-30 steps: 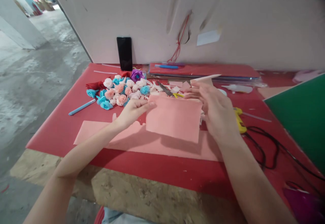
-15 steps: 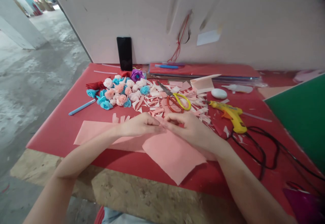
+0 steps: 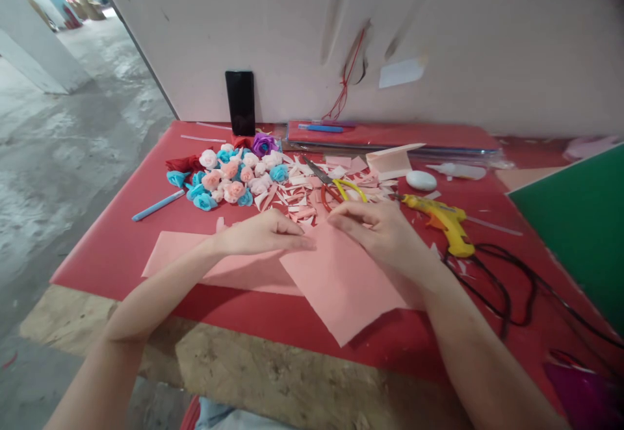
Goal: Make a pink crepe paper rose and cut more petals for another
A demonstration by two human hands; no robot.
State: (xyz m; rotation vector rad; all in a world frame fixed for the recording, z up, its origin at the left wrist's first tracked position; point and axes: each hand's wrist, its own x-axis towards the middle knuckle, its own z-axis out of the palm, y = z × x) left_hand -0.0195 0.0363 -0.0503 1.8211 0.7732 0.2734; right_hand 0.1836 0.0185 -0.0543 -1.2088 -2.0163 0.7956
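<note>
"Where's the flat salmon-pink paper sheet (image 3: 348, 280)?"
"The right grip (image 3: 392, 235) pinches its far corner; its lowest corner points at the near edge of the red tabletop (image 3: 110, 251)."
"And the left grip (image 3: 263, 232)?"
"By the sheet's left side. Can't tell whether it's pinching."
"Room?"
"Metal scissors with red-and-yellow handles (image 3: 319, 172) crowd the right grip's far side. Left, red surface stretches past a long pink paper strip (image 3: 253, 274)."

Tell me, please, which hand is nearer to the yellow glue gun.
Right: the right hand is left of the yellow glue gun; the left hand is farther left, past the right hand.
</note>
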